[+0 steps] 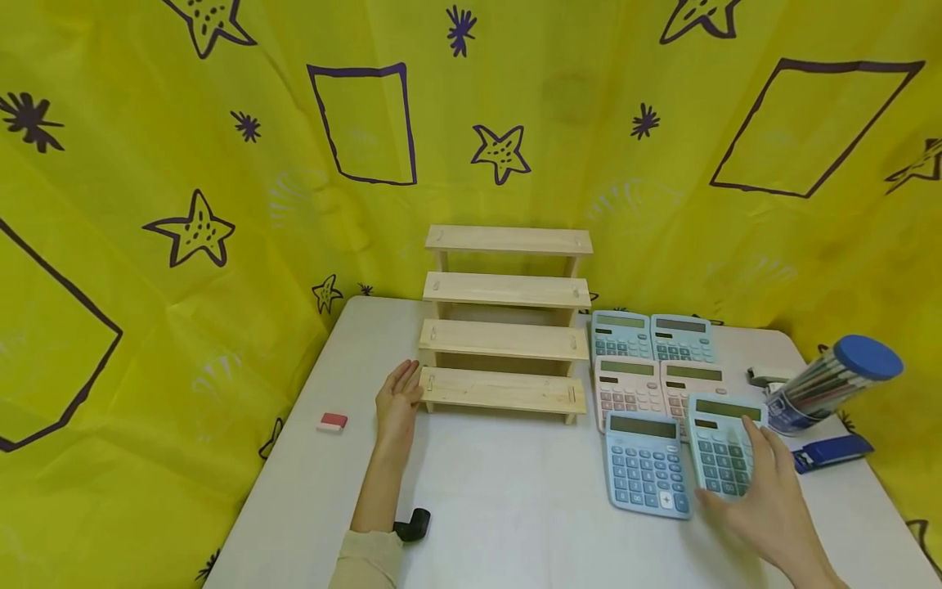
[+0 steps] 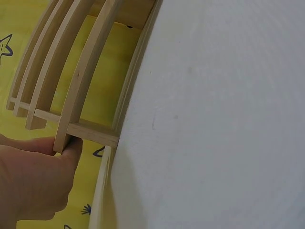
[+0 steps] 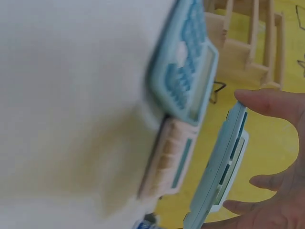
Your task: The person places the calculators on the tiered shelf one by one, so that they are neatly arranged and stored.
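Note:
My right hand [image 1: 773, 511] grips a pale teal calculator [image 1: 717, 462] by its edges. The right wrist view shows this calculator [image 3: 217, 167] raised off the table, thumb at one edge and fingers toward the other. Beside it a light blue calculator [image 1: 648, 470] lies face up. My left hand [image 1: 397, 409] is at the left end of a wooden four-step display stand [image 1: 504, 339]. In the left wrist view, the left hand [image 2: 38, 181] pinches the end of the lowest step [image 2: 71, 105] between thumb and finger.
Two pink calculators [image 1: 629, 384] and two more light blue ones [image 1: 621, 331] lie in rows right of the stand. Farther right are a blue-lidded tub of pencils [image 1: 832, 388] and a blue stapler [image 1: 835, 451]. A red-and-white eraser [image 1: 333, 422] lies left. Yellow patterned cloth [image 1: 559, 106] hangs behind.

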Available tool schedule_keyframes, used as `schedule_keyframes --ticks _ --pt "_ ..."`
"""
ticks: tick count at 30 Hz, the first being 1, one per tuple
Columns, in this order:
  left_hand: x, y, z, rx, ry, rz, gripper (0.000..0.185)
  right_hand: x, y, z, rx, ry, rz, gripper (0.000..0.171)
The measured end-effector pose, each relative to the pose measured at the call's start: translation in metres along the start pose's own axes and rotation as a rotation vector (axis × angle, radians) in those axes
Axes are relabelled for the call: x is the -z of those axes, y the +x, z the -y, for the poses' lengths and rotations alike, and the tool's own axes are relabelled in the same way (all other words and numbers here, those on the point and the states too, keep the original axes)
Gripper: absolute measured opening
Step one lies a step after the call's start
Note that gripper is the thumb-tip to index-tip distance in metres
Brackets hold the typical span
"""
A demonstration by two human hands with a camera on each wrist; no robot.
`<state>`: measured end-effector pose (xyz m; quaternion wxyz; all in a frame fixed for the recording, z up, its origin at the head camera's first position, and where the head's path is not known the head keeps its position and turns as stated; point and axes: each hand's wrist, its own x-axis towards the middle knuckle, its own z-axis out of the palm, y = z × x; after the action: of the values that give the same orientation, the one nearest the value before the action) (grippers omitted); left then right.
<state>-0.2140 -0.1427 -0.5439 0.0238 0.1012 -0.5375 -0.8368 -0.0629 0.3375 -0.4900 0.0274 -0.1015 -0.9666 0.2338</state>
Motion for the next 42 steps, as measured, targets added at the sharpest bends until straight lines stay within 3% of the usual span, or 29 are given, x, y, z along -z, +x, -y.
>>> schedule_keyframes --ticks 9,17,22,34,42 --pt "0.002 0.000 0.001 0.000 -0.004 0.024 0.063 0.024 0.022 0.064 0.172 0.080 -0.056 0.132" --pt "0.002 0.000 -0.001 -0.009 -0.016 0.024 0.060 0.036 0.054 0.141 0.313 0.148 -0.071 0.128" --pt "0.003 0.000 0.000 -0.008 -0.022 0.017 0.060 0.037 0.075 0.195 0.346 0.172 -0.040 0.124" --pt "0.002 -0.001 0.003 -0.026 -0.009 0.023 0.061 0.007 0.148 0.303 0.369 0.199 -0.049 0.120" --pt "0.002 -0.001 0.003 -0.034 -0.006 0.016 0.061 -0.021 0.186 0.362 0.365 0.129 -0.094 0.110"
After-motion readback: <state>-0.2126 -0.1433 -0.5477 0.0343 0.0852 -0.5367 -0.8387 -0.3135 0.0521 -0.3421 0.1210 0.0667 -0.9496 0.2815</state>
